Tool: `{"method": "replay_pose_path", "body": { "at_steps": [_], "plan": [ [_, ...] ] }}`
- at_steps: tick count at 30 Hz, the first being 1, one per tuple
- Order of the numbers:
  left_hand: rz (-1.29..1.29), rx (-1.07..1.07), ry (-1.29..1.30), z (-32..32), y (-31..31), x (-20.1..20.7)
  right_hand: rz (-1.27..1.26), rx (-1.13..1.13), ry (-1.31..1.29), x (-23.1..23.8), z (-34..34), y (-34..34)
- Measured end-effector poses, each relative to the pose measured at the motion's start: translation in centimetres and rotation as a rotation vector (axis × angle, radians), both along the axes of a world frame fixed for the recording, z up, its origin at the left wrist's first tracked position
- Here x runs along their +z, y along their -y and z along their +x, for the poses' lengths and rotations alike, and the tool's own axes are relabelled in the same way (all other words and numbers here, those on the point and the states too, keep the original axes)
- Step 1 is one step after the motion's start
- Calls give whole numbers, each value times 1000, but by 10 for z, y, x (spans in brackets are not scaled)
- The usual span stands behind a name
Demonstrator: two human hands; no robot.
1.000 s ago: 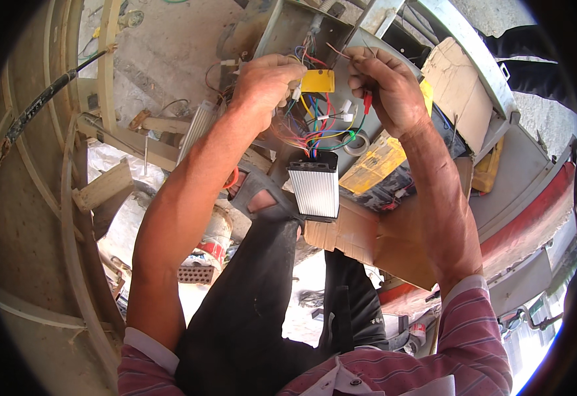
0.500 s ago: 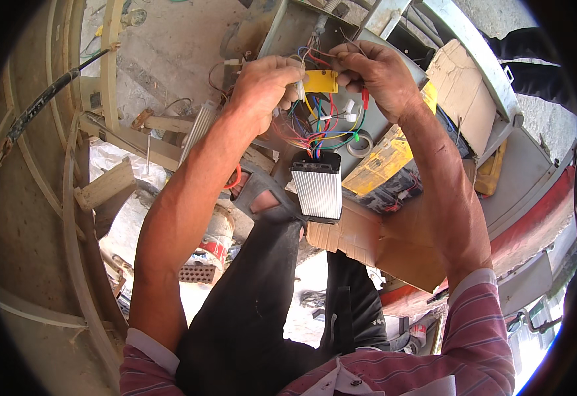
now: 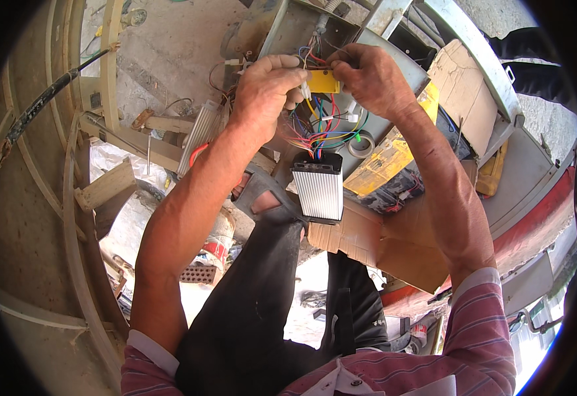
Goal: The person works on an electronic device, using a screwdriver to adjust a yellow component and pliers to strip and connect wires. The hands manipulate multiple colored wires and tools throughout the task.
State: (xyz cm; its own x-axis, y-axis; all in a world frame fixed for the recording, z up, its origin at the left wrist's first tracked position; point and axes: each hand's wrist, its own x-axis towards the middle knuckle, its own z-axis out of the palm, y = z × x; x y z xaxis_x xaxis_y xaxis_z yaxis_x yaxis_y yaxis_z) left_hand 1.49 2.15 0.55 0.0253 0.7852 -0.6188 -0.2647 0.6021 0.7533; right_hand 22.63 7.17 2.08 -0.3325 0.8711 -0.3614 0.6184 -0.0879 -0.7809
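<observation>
My left hand is closed in a pinch, with thin wires at its fingertips and a white plug connector hanging just beneath. Opposite it, my right hand pinches a red wire; its fingertips are partly hidden. A yellow block lies between the two hands. Below, a bundle of coloured wires runs into the black end of a silver finned controller box. Another white connector sits among those wires.
A roll of tape lies right of the wires, beside a dirty yellow-and-black battery. Cardboard is under the controller. Another finned metal box is near my left forearm. A metal frame crosses the upper right.
My right hand has turned slightly, and the red piece below it is out of sight. My left fingers have shifted a little. A red cable loop by my left forearm shows farther left.
</observation>
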Motion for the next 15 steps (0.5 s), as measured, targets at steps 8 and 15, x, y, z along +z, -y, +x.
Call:
{"method": "replay_pose_path", "body": {
  "at_steps": [8, 15],
  "plan": [
    [90, 2, 2, 5, 3, 5, 88, 14, 93, 1, -7, -3],
    [113, 18, 44, 7, 4, 4, 123, 65, 60, -1, -14, -12]
  ]
}}
